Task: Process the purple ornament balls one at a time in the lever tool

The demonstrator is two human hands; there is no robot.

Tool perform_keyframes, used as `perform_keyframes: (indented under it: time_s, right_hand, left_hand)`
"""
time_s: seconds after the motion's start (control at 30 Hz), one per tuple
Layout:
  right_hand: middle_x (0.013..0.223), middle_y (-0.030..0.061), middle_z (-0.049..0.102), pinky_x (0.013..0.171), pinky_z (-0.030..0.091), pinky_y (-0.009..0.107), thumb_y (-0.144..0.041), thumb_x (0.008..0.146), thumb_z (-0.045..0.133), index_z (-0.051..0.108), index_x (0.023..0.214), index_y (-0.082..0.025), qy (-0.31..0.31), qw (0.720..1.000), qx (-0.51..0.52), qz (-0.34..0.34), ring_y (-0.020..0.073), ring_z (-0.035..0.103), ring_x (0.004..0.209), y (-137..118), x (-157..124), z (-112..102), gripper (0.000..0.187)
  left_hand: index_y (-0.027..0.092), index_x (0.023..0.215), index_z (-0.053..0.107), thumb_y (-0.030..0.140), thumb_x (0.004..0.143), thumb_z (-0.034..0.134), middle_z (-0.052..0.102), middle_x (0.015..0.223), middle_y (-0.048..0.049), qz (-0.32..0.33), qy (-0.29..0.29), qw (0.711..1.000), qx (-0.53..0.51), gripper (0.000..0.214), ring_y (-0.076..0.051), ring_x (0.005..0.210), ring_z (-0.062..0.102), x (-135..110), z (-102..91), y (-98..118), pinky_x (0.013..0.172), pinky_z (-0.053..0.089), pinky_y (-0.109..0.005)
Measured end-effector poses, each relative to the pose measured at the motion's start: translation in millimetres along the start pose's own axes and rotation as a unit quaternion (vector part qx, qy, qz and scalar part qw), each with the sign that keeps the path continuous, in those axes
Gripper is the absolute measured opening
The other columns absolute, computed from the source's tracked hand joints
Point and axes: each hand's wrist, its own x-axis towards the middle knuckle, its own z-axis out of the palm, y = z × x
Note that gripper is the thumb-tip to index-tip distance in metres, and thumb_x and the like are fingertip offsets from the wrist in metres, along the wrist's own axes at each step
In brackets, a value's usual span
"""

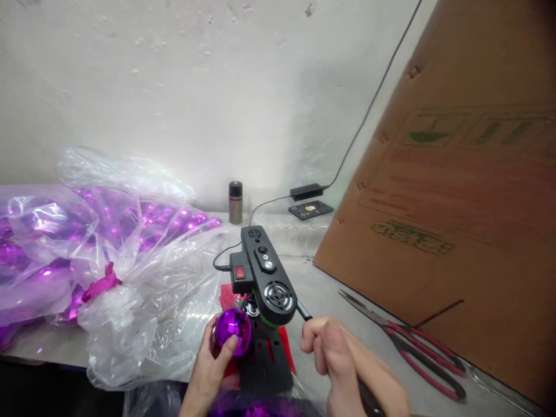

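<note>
A shiny purple mirrored ball (238, 325) is in my left hand (211, 353), fingers around its side and thumb across its front. The ball sits against the metal tip (251, 308) under the head of a small black bench machine (267, 272); whether they touch I cannot tell. The machine has a red rocker switch (239, 271), round vents and a slotted black base (266, 370). To its right, my right hand (339, 359) is closed around the lever handle (370, 401), whose metal rod reaches the machine's side. Red material shows under the base.
Clear plastic bags (143, 313) of purple balls fill the left, one tied with a pink strip (102, 282). Large scissors (417, 347) lie right, before a leaning cardboard box (434, 191). Behind stand a small bottle (235, 202), a power adapter (308, 191) and a phone-like slab (310, 209).
</note>
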Motion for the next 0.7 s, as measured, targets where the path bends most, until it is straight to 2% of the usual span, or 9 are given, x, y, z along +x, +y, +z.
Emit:
perform_keyframes:
  time_s: [0.1, 0.2, 0.33, 0.43, 0.53, 0.7]
  right_hand:
    - [0.067, -0.0015, 0.057, 0.055, 0.042, 0.026, -0.021, 0.121, 0.052, 0.06, 0.075, -0.022, -0.052, 0.997, -0.006, -0.05, 0.0102, 0.055, 0.057, 9.1, 1.8, -9.8, 0.047]
    - [0.068, -0.0015, 0.06, 0.056, 0.045, 0.023, -0.013, 0.118, 0.051, 0.059, 0.078, -0.022, -0.086, 0.993, -0.001, -0.084, 0.0101, 0.058, 0.059, 15.0, 4.5, -16.1, 0.042]
    - [0.07, -0.0016, 0.062, 0.057, 0.044, 0.023, -0.011, 0.118, 0.05, 0.058, 0.079, -0.022, -0.088, 0.992, 0.006, -0.088, 0.0101, 0.06, 0.061, 15.4, 2.3, -15.2, 0.041]
    - [0.072, -0.0013, 0.062, 0.059, 0.044, 0.025, -0.014, 0.12, 0.05, 0.06, 0.08, -0.022, -0.057, 0.997, 0.009, -0.055, 0.0105, 0.06, 0.063, 14.4, -2.4, -14.1, 0.042]
    - [0.074, -0.0008, 0.063, 0.058, 0.043, 0.025, -0.014, 0.119, 0.05, 0.063, 0.082, -0.022, -0.075, 0.995, 0.007, -0.062, 0.011, 0.061, 0.064, 15.6, -3.1, -17.6, 0.04]
    - [0.074, -0.0016, 0.063, 0.057, 0.041, 0.025, -0.013, 0.119, 0.05, 0.059, 0.082, -0.022, -0.091, 0.993, 0.005, -0.073, 0.0103, 0.061, 0.064, 14.5, -0.1, -18.6, 0.039]
  left_hand:
    - [0.02, 0.144, 0.073, 0.067, 0.08, 0.087, 0.085, 0.145, -0.0175, 0.048, -0.022, 0.996, 0.068, 0.081, -0.041, 0.139, 0.079, -3.0, 10.3, -4.3, 0.124, 0.06, -0.055]
    - [0.02, 0.142, 0.074, 0.057, 0.076, 0.09, 0.084, 0.145, -0.0179, 0.098, -0.037, 0.985, 0.134, 0.077, -0.043, 0.139, 0.077, -7.1, 15.6, -9.1, 0.126, 0.057, -0.062]
    - [0.021, 0.145, 0.073, 0.048, 0.075, 0.091, 0.086, 0.139, -0.0181, 0.144, -0.035, 0.968, 0.202, 0.078, -0.045, 0.129, 0.08, -11.4, 17.9, -13.1, 0.119, 0.061, -0.069]
    - [0.019, 0.152, 0.071, 0.042, 0.079, 0.09, 0.084, 0.144, -0.0205, 0.172, -0.051, 0.951, 0.251, 0.078, -0.046, 0.133, 0.079, -12.0, 18.2, -13.9, 0.118, 0.061, -0.072]
    - [0.019, 0.155, 0.071, 0.041, 0.083, 0.092, 0.081, 0.15, -0.0217, 0.206, -0.087, 0.931, 0.29, 0.078, -0.047, 0.138, 0.079, -10.4, 16.3, -16.6, 0.117, 0.064, -0.071]
    - [0.019, 0.155, 0.073, 0.035, 0.082, 0.095, 0.083, 0.147, -0.021, 0.253, -0.097, 0.91, 0.315, 0.077, -0.047, 0.132, 0.082, -9.3, 12.2, -20.8, 0.112, 0.069, -0.068]
